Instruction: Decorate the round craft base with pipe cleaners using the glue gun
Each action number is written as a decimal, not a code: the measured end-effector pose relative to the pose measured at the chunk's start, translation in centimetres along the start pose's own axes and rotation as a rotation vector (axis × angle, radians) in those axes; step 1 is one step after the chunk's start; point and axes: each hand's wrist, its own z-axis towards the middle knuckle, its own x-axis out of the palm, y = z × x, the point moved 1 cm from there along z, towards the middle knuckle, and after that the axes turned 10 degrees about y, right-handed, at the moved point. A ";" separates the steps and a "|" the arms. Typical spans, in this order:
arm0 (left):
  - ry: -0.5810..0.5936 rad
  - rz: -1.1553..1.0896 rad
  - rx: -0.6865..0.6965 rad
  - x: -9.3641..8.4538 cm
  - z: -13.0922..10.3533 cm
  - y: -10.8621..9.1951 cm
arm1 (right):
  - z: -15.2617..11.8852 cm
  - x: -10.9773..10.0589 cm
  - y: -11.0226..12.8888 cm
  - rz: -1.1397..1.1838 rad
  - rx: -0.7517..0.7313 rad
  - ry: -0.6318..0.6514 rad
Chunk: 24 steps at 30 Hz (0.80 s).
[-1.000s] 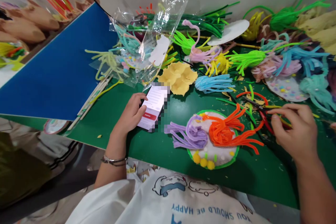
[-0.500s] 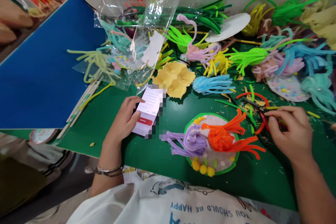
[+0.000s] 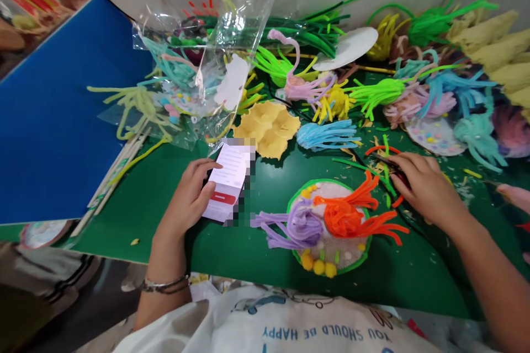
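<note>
My left hand (image 3: 191, 194) holds a phone (image 3: 226, 179) by its left edge, thumb and fingers reaching over the lit screen; part of the phone is blurred out. My right hand (image 3: 426, 187) is closed over the red handle of dark-tipped pliers (image 3: 401, 177), mostly covered by my fingers. Around the tool lie green fuzzy stems (image 3: 360, 170) and an orange one (image 3: 383, 149). Between my hands sits a round, green-edged disc (image 3: 343, 256) bearing a purple fuzzy-stem tassel (image 3: 304, 224), an orange tassel (image 3: 343, 218) and yellow pompoms (image 3: 318, 267).
A yellow moulded tray (image 3: 267, 128) and a blue tassel (image 3: 329, 135) lie behind the phone. Clear plastic bags (image 3: 248, 16), tassels and a white disc (image 3: 348, 48) crowd the back. A blue board (image 3: 53, 138) and pale sticks (image 3: 110, 190) are at left. Another person's fingers (image 3: 513, 196) show at far right.
My right hand has moved left, further over the pliers' handle. The camera view has shifted slightly to the right. My left hand stays on the phone.
</note>
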 end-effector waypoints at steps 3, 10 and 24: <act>0.008 -0.014 0.005 0.0 0.0 0.0 | 0.3 0.3 -0.4 -0.013 -0.004 0.000; 0.001 -0.014 0.010 0.1 0.1 0.3 | 2.1 -3.0 -1.0 0.002 -0.096 0.139; -0.014 -0.022 0.010 0.5 0.3 0.8 | 13.4 -4.9 7.9 0.022 -0.345 0.220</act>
